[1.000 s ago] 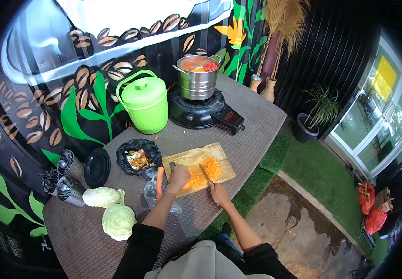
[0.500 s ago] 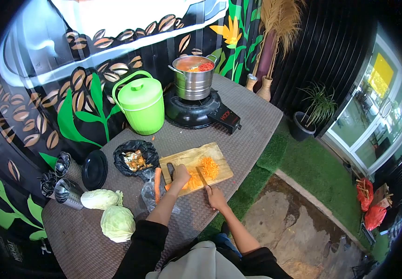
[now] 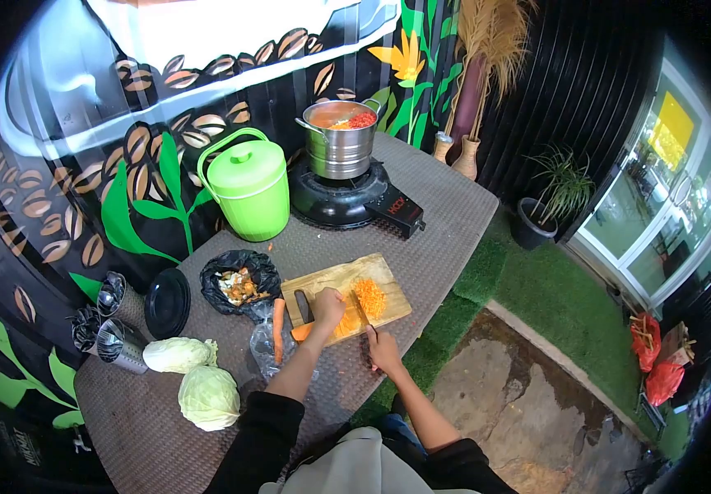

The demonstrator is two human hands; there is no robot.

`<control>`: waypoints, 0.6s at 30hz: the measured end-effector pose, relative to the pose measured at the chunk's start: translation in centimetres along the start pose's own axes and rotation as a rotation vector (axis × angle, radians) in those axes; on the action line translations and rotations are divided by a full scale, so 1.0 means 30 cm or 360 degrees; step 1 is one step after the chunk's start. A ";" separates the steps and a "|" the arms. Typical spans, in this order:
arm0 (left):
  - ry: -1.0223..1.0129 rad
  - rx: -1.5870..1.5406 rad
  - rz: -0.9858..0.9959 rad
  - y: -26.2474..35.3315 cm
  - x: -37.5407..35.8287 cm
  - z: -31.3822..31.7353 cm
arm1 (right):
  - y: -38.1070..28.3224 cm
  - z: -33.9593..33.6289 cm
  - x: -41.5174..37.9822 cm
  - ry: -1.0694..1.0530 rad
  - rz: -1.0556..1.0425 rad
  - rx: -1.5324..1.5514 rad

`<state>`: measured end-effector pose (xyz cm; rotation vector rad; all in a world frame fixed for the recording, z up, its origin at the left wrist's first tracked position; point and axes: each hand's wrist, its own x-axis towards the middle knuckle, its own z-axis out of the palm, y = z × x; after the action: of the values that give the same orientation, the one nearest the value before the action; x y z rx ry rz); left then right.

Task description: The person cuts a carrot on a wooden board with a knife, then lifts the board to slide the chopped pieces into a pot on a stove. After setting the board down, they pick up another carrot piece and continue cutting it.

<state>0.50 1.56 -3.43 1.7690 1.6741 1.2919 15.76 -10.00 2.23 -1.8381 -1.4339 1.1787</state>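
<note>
A wooden cutting board (image 3: 372, 267) lies on the table before me. My left hand (image 3: 328, 308) is closed over the board, its curled fingers at the cut carrot (image 3: 344, 323); the fingertips are hidden. My right hand (image 3: 384, 351) grips the handle of a knife (image 3: 360, 308). The blade points away from me, between the carrot pieces and a heap of diced carrot (image 3: 371, 299) on the board's right. A carrot chunk (image 3: 301, 332) rests near the board's left corner. Beside the board, a whole carrot (image 3: 278, 328) lies on a clear plastic bag (image 3: 262, 346).
A black bag of scraps (image 3: 210, 276) sits behind left. Cabbage (image 3: 209, 398), napa cabbage (image 3: 176, 355), black plates (image 3: 166, 300) and utensil cups (image 3: 122, 344) stand left. Farther back are a green lidded bucket (image 3: 250, 193) and a pot (image 3: 339, 152) on a portable stove (image 3: 331, 202).
My left hand has shifted slightly right and away from me on the board, closer to the knife. The carrot chunk by the left corner shows more fully. The knife has barely moved.
</note>
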 end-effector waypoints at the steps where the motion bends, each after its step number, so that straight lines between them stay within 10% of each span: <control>1: -0.0156 0.0106 -0.0238 0.044 0.002 -0.007 | -0.005 -0.004 -0.001 0.0016 0.0069 -0.0060; 18: -0.0402 0.0198 -0.0537 0.096 0.002 -0.040 | -0.002 0.063 0.003 0.0289 -0.0115 -0.0559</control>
<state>1.18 0.62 -0.52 1.5519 1.8366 0.8000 14.11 -10.09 1.34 -2.0433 -1.6643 0.7365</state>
